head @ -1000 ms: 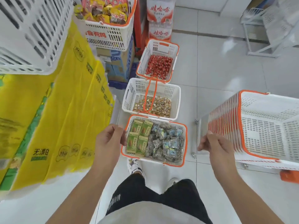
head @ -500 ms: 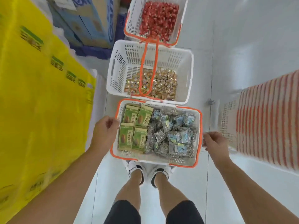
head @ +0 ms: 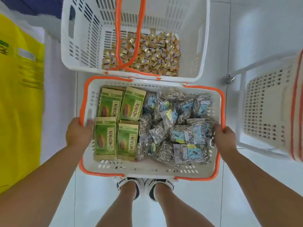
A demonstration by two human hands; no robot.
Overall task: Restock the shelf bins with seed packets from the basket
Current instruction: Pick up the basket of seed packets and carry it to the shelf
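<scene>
A white basket [head: 147, 168] with an orange rim sits on the floor just in front of my feet. Its left half holds several green seed packets [head: 113, 123] laid flat. Its right half is heaped with clear packets of striped sunflower seeds [head: 177, 128]. My left hand [head: 78, 134] grips the basket's left rim, fingers curled over the orange edge. My right hand [head: 223, 138] grips the right rim the same way.
Directly beyond stands a taller white basket [head: 78, 40] with orange handles and gold-wrapped candies [head: 147, 53]. Yellow packaged goods [head: 19, 99] fill the left side. A stack of white and orange baskets [head: 268, 108] lies tipped at the right. The floor is white tile.
I have bent down closer to the basket. Both hands went from beside the rims to closing on them.
</scene>
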